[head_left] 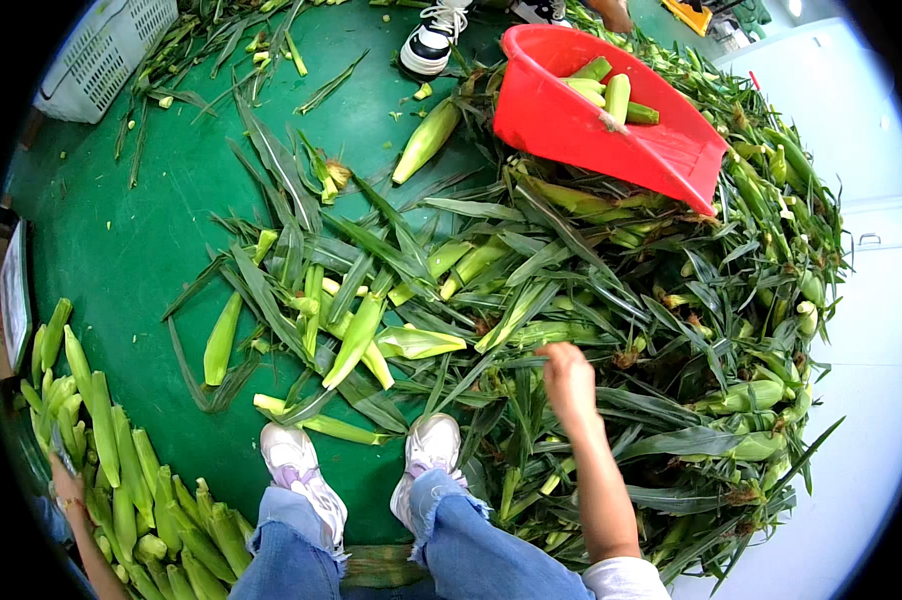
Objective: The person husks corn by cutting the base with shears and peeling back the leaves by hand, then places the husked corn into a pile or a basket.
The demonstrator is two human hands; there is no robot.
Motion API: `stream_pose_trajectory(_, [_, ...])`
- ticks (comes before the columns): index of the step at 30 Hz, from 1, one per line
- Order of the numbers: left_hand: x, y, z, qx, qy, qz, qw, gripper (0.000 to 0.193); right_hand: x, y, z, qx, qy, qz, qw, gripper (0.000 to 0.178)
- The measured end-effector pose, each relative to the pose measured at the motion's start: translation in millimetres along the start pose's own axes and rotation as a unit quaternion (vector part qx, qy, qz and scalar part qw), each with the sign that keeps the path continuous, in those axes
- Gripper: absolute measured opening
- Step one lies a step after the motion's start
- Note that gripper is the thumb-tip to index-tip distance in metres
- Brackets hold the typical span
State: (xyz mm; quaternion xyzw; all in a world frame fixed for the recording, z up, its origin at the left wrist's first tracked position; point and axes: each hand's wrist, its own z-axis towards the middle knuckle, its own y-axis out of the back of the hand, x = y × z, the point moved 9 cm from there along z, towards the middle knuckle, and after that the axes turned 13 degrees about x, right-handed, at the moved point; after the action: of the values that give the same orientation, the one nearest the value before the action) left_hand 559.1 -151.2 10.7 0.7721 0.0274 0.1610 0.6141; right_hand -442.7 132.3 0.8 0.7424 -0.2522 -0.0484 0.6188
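Observation:
My right hand [569, 382] reaches over the heap of corn and loose green husks [661, 400], fingers loosely bent beside an ear in its husk [553, 333]. Nothing shows in it; whether the fingertips touch the leaves I cannot tell. At the far left, my left hand [68, 487] is closed around a thin grey blade-like tool [59, 444], partly hidden at the picture's dark rim. Right beside it rises a pile of trimmed pale-green ears [161, 500]. Ahead of my feet lie several partly husked ears [359, 335] among torn leaves.
A red scoop-shaped bin [611, 140] with several ears in it rests on the heap. Behind it stands another person's black-and-white shoe [431, 40]. A white slatted crate [106, 60] sits far left on the green floor [131, 260]. My white shoes [306, 480] flank a loose ear.

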Motion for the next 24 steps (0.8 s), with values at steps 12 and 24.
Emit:
stream_pose_trajectory(12, [-514.8, 49.3, -197.5, 0.363, -0.310, -0.488, 0.731, 0.045, 53.2, 67.4, 60.6, -0.007, 0.130, 0.122, 0.984, 0.048])
stream_pose_trajectory(24, [-657.2, 89.4, -332.5, 0.514, -0.492, -0.497, 0.497, 0.066, 146.7, 15.4, 65.1, -0.013, -0.071, 0.812, 0.579, 0.061])
